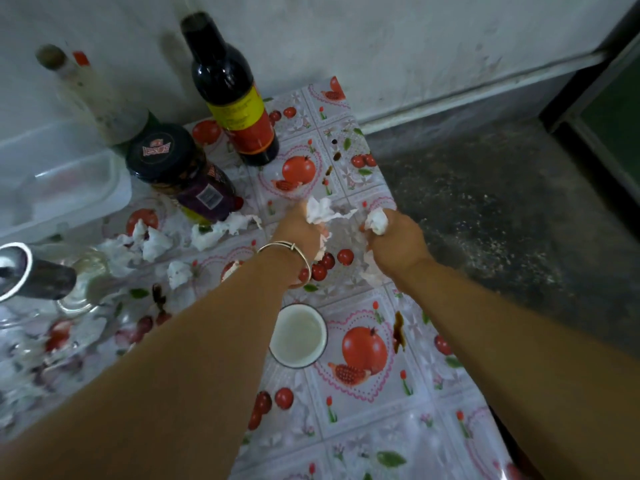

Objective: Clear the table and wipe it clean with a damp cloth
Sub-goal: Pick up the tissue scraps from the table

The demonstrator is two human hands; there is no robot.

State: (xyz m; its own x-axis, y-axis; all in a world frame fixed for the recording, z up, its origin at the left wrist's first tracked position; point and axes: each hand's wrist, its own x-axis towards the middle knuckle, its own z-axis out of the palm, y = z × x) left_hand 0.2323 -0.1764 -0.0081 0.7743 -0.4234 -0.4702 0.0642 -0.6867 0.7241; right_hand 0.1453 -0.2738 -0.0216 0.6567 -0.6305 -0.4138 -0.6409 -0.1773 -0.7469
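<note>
Left hand: curled round a crumpled tissue wad, mid-table. Loose tissue scraps: lying to that hand's left, strung roughly left-to-right below the dark-lidded jar; left hand nearer, so likely theirs to gather. Right hand: gripping a second tissue ball, beside the table's right edge.

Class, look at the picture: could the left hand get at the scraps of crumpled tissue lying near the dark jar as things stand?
Probably yes: the crumpled tissue scraps lie in the open just left of the left hand, with nothing between. But that hand already grips a tissue wad, so little room remains.
</note>
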